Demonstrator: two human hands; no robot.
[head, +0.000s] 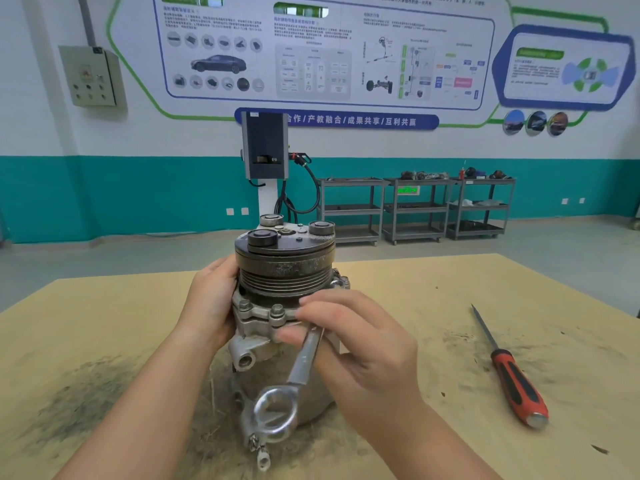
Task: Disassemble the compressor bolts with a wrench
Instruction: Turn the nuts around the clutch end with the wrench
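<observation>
One compressor (277, 306) stands upright near the middle of the tan surface (450, 306), with its round black pulley end on top and its long side going up and down. Three small round knobs sit on the top plate. Two bolts (261, 308) show on the metal flange at the front, side by side.

There are two hands. The left hand (211, 299) is on the left side of the compressor, just under the pulley; its fingers go round behind, so how they lie cannot be told. The right hand (360, 344) pinches one silver wrench (304, 362) between thumb and fingers near its top end. The wrench is long and slanted: its top end is at the flange just right of the two bolts, hidden by the fingers, and its ring end points down toward the near edge of the surface.

One screwdriver (512, 375) with a red and black handle lies toward the right edge, well apart from the compressor. Its tip points to the far edge and its handle to the near edge.

Three grey carts (415, 209) stand by the back wall. A blue wall sign (336, 120) has white Chinese writing that reads 合作 / 产教融合 / 成果共享 / 互利共赢. The smaller writing on the posters above is too small to read.
</observation>
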